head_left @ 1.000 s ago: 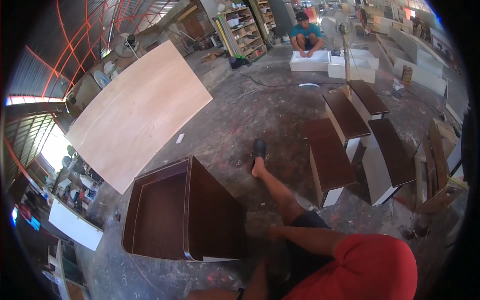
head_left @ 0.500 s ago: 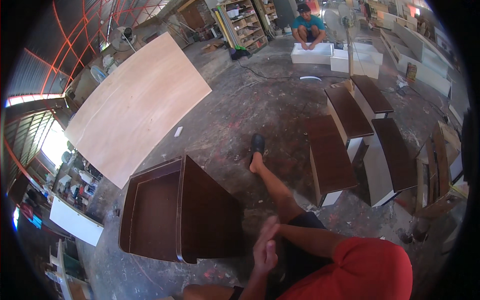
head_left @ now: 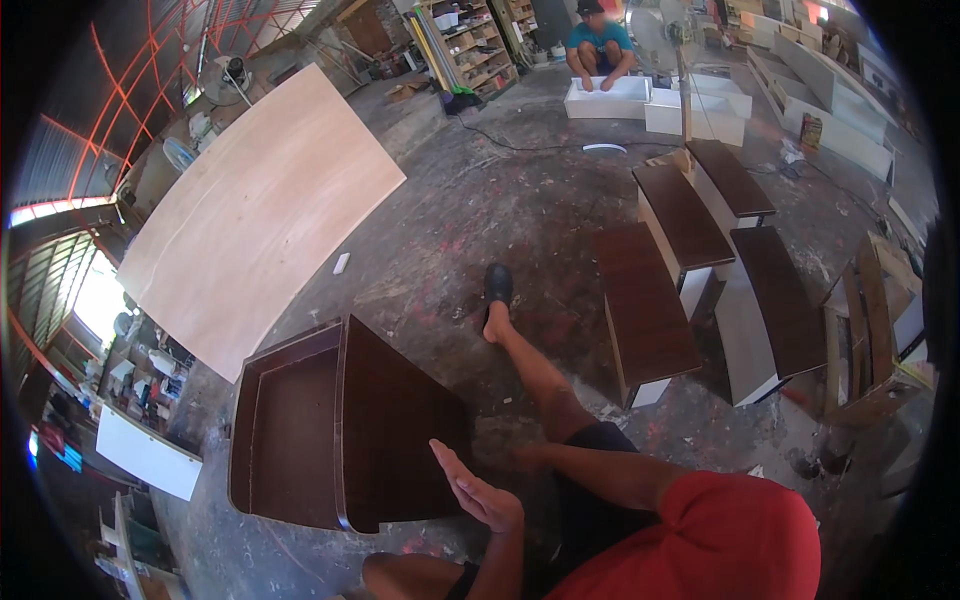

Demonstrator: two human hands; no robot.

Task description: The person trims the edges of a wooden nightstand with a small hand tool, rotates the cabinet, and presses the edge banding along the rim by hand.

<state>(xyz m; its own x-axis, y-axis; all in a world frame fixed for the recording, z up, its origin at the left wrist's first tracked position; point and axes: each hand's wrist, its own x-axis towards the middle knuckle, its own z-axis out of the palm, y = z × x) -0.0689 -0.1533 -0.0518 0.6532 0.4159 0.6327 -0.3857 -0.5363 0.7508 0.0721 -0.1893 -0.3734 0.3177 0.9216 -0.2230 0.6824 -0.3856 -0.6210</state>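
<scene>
My left hand [head_left: 478,490] is raised with its fingers stretched out and together, holding nothing. It is beside the dark brown cabinet [head_left: 400,430] and overlaps its edge in the view; whether it touches is unclear. That cabinet has rounded corners and a recessed face on its left. Bent in across my lap, my right arm ends in my right hand [head_left: 530,457], which is dark and blurred near my leg. Its fingers cannot be made out.
A large pale plywood sheet [head_left: 265,215] leans at the left. Brown-topped drawers [head_left: 645,300] stand to the right, with a wooden frame [head_left: 870,330] beyond. A co-worker [head_left: 602,48] squats at the back over a white box [head_left: 607,100]. A cable [head_left: 520,146] crosses the floor.
My hands were together in front of me and have come apart. The left one has moved left toward the cabinet. The whole view has shifted slightly.
</scene>
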